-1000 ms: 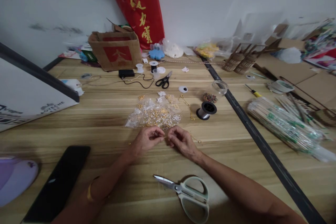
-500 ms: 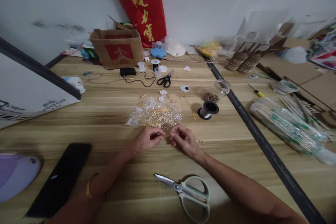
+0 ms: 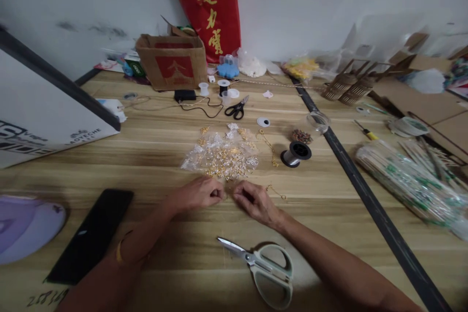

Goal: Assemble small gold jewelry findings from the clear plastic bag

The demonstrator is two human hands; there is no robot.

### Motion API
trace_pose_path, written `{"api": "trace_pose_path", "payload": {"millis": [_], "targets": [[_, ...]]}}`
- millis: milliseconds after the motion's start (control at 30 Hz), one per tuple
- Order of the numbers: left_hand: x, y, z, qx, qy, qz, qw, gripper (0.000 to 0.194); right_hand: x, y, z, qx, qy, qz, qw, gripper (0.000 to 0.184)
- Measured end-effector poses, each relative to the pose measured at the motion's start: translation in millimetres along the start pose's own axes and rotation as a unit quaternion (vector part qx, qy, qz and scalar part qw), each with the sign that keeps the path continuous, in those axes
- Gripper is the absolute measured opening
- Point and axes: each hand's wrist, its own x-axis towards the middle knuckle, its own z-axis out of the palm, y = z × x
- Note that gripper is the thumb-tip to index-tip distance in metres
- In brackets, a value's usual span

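Observation:
My left hand (image 3: 201, 193) is closed in a pinch, with a bit of thin gold chain (image 3: 225, 198) showing at its fingertips. A short gap away, my right hand (image 3: 258, 202) has its thumb and forefinger pressed together; what they hold is too small to make out. Just beyond both hands lies a heap of gold and silver jewellery findings (image 3: 226, 161), partly on clear plastic bags (image 3: 192, 158). A gold chain with a ring (image 3: 278, 192) rests beside my right hand. Nearer to me are large pale-handled scissors (image 3: 256, 263), lying slightly open.
A wire spool (image 3: 295, 154), a cluster of coloured beads (image 3: 302, 136) and another gold chain (image 3: 268, 147) lie right of the heap. Black scissors (image 3: 237, 108) are farther back. At left is a black phone-like slab (image 3: 93, 236); at right, a bag of sticks (image 3: 405, 185).
My left hand has turned more knuckles-up and its fingers have curled closer. The right hand has lowered slightly toward the table. The whole view has shifted a little.

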Motion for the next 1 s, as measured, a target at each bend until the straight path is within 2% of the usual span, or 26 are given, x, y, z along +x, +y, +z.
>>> {"api": "trace_pose_path", "payload": {"millis": [100, 167, 233, 300, 333, 433, 500, 667, 1000], "targets": [[0.0, 0.1, 1.5, 0.002, 0.007, -0.005, 1.0, 0.015, -0.4, -1.2, 0.1, -0.026, -0.015, -0.026, 0.999, 0.017], [2.6, 0.8, 3.8, -0.031, 0.041, -0.02, 0.998, 0.016, -0.8, -1.4, 0.3, -0.025, -0.014, -0.023, 0.999, 0.016], [6.7, 2.3, 7.5, -0.096, 0.084, -0.042, 0.991, 0.026, -1.1, -1.1, 0.8, -0.017, -0.007, -0.016, 1.0, 0.016], [10.7, 4.8, 12.5, -0.19, 0.099, -0.044, 0.976, 0.039, -1.2, -0.6, 1.3, -0.006, -0.002, -0.008, 1.0, 0.016], [12.4, 6.4, 15.2, -0.238, 0.096, -0.04, 0.966, 0.039, -1.3, -0.3, 1.5, 0.001, 0.002, -0.003, 1.0, 0.016], [15.2, 11.1, 22.1, -0.37, 0.081, -0.034, 0.925, 0.029, -1.4, 0.5, 1.8, 0.019, 0.011, 0.013, 1.0, 0.015], [15.6, 12.9, 25.0, -0.42, 0.077, -0.039, 0.903, 0.023, -1.6, 1.0, 2.0, 0.028, 0.012, 0.024, 0.999, 0.015], [16.1, 9.9, 28.2, -0.427, 0.074, -0.058, 0.899, 0.017, -1.9, 0.8, 2.3, 0.059, 0.001, 0.051, 0.997, 0.019], [17.1, 5.4, 30.5, -0.376, 0.059, -0.075, 0.922, 0.012, 0.4, -0.8, -0.3, 0.1, 0.027, 0.097, 0.99, 0.022]]}}
